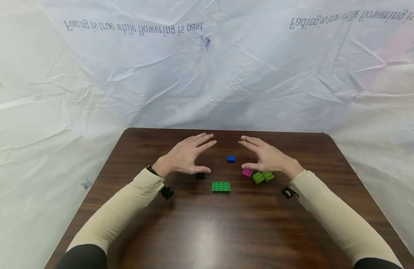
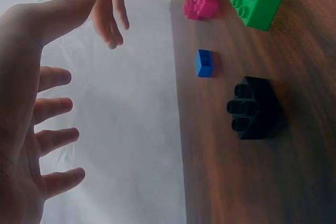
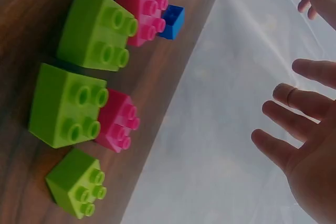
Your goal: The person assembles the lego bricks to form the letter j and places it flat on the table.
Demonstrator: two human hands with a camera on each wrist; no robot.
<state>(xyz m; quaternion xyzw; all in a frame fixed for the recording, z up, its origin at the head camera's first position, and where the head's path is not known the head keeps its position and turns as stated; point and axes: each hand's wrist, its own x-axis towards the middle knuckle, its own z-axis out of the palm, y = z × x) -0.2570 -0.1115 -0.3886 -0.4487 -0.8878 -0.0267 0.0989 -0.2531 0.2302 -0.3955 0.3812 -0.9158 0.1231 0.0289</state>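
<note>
Both hands hover over the table with fingers spread and nothing held. My left hand (image 1: 186, 155) is above and near a black brick (image 2: 254, 108), which it partly hides in the head view. My right hand (image 1: 268, 155) hangs over pink bricks (image 3: 143, 15) and lime green bricks (image 3: 68, 106); three lime and two pink ones show in the right wrist view, some hidden by the hand from the head. Between the hands, farther back, lies a small blue brick (image 1: 231, 159). Closer to the person sits a longer bright green brick (image 1: 221, 187), studs up.
The bricks stand on a dark brown wooden table (image 1: 200, 231) with rounded far corners. Pale sheeting with printed lettering (image 1: 133, 28) hangs behind and along both sides. A small black device (image 1: 167, 192) is strapped at the left wrist, another (image 1: 288, 192) at the right.
</note>
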